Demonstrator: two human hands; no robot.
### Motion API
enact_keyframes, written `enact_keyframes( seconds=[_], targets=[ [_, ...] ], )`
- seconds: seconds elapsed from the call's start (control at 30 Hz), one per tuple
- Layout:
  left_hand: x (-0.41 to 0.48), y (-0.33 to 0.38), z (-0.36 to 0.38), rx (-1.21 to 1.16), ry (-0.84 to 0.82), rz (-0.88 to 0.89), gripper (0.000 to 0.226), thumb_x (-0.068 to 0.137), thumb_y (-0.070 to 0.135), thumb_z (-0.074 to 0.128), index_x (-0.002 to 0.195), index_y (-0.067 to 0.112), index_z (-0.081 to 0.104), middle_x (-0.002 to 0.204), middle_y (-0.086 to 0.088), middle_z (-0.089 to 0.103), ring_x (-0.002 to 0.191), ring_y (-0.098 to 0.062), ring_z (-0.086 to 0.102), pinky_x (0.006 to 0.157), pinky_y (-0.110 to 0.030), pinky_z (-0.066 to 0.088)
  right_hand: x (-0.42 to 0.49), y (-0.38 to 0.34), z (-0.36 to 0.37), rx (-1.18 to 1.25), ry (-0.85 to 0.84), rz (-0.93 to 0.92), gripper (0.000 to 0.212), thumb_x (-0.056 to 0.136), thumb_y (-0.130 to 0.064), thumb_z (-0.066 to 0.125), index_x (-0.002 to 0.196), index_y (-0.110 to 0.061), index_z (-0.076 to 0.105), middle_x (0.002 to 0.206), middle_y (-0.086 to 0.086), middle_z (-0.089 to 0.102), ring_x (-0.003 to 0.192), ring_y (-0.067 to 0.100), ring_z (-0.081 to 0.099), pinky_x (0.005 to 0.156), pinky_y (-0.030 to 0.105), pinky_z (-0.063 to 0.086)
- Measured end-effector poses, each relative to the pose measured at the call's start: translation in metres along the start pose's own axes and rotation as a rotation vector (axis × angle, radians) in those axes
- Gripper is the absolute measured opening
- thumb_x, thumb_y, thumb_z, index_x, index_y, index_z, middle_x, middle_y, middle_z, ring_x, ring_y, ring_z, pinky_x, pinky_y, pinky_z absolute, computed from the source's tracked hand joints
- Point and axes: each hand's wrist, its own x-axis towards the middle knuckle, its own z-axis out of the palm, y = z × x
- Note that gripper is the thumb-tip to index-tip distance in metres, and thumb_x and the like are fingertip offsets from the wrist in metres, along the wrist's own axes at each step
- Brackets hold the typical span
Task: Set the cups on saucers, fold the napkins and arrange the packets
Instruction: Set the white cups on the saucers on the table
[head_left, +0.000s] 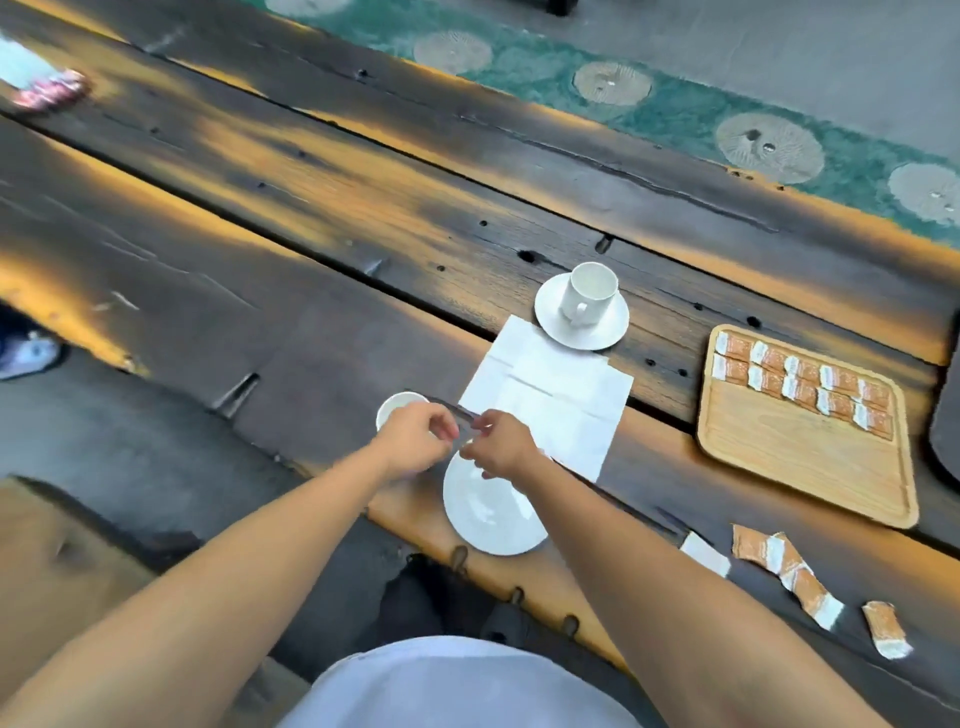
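Two hands (415, 440) (503, 446) (fingers curled) over saucer (488, 512)

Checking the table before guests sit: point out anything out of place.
Loose packets lie scattered on the table below the wooden tray, unlike the neat rows inside it. The near saucer has no cup; the second cup sits on bare wood.

text: none legible | packets (802, 387): print too blurred

place: probably café terrace | rough charred plank table (363, 218) | cup on saucer (582, 317) | tray of packets (810, 452) far right
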Motion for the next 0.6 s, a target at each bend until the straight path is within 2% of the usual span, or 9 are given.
enact_keyframes(
  seconds=[0.07, 0.17, 0.27, 0.37, 0.47, 0.53, 0.6],
  targets=[
    [-0.023, -0.017, 0.016, -0.008, -0.02, -0.04, 0.015, 0.076, 0.005, 0.062, 0.08, 0.019, 0.067, 0.081, 0.0, 0.072, 0.068, -0.013, 0.061, 0.063, -0.021, 0.05, -0.009, 0.006, 0.013, -0.025, -0.061, -0.006, 0.047, 0.08, -0.009, 0.067, 0.126, -0.007, 0.056, 0.106, 0.009, 0.06, 0.082, 0.026, 0.063, 0.072, 0.04, 0.06],
    [-0.051, -0.045, 0.035, 0.022, -0.066, -0.109, 0.018, 0.076, 0.004, 0.06, 0.08, 0.021, 0.064, 0.082, 0.001, 0.07, 0.064, -0.008, 0.057, 0.051, -0.012, 0.041, -0.02, 0.015, 0.028, -0.07, -0.121, -0.001, 0.048, 0.082, -0.01, 0.066, 0.129, -0.009, 0.056, 0.108, 0.007, 0.06, 0.086, 0.027, 0.064, 0.073, 0.04, 0.06],
    [-0.065, -0.068, 0.043, -0.016, -0.065, -0.165, 0.021, 0.078, 0.0, 0.055, 0.082, 0.018, 0.067, 0.08, 0.0, 0.067, 0.06, -0.007, 0.055, 0.049, -0.009, 0.038, -0.023, 0.02, 0.036, -0.099, -0.145, -0.005, 0.048, 0.083, -0.011, 0.067, 0.129, -0.01, 0.056, 0.106, 0.006, 0.062, 0.083, 0.024, 0.063, 0.073, 0.037, 0.06],
    [-0.067, -0.085, 0.037, -0.06, -0.037, -0.213, 0.019, 0.081, 0.002, 0.058, 0.08, 0.019, 0.066, 0.077, 0.0, 0.067, 0.07, -0.016, 0.062, 0.061, -0.023, 0.049, -0.023, 0.021, 0.043, -0.096, -0.159, 0.015, 0.048, 0.082, -0.011, 0.068, 0.128, -0.01, 0.055, 0.115, 0.015, 0.066, 0.078, 0.027, 0.064, 0.078, 0.042, 0.061],
    [-0.064, -0.103, 0.019, -0.117, -0.004, -0.292, 0.017, 0.086, 0.005, 0.06, 0.084, 0.02, 0.067, 0.081, -0.005, 0.071, 0.077, -0.021, 0.069, 0.071, -0.039, 0.059, -0.017, 0.018, 0.047, -0.07, -0.153, 0.041, 0.046, 0.08, -0.01, 0.07, 0.124, -0.01, 0.055, 0.112, 0.018, 0.068, 0.075, 0.029, 0.064, 0.082, 0.047, 0.06],
    [-0.058, -0.115, 0.005, -0.115, 0.024, -0.31, 0.018, 0.086, 0.004, 0.06, 0.083, 0.021, 0.067, 0.081, -0.005, 0.072, 0.076, -0.02, 0.07, 0.072, -0.041, 0.06, -0.013, 0.014, 0.049, -0.055, -0.14, 0.058, 0.044, 0.08, -0.011, 0.07, 0.122, -0.011, 0.055, 0.109, 0.018, 0.069, 0.076, 0.03, 0.065, 0.082, 0.049, 0.06],
    [-0.048, -0.122, -0.008, -0.094, 0.038, -0.301, 0.02, 0.085, 0.002, 0.059, 0.081, 0.021, 0.067, 0.08, -0.003, 0.072, 0.076, -0.02, 0.07, 0.07, -0.037, 0.06, -0.009, 0.01, 0.051, -0.034, -0.121, 0.081, 0.044, 0.081, -0.011, 0.07, 0.121, -0.012, 0.055, 0.104, 0.017, 0.069, 0.077, 0.03, 0.066, 0.082, 0.049, 0.06]
  ],
)
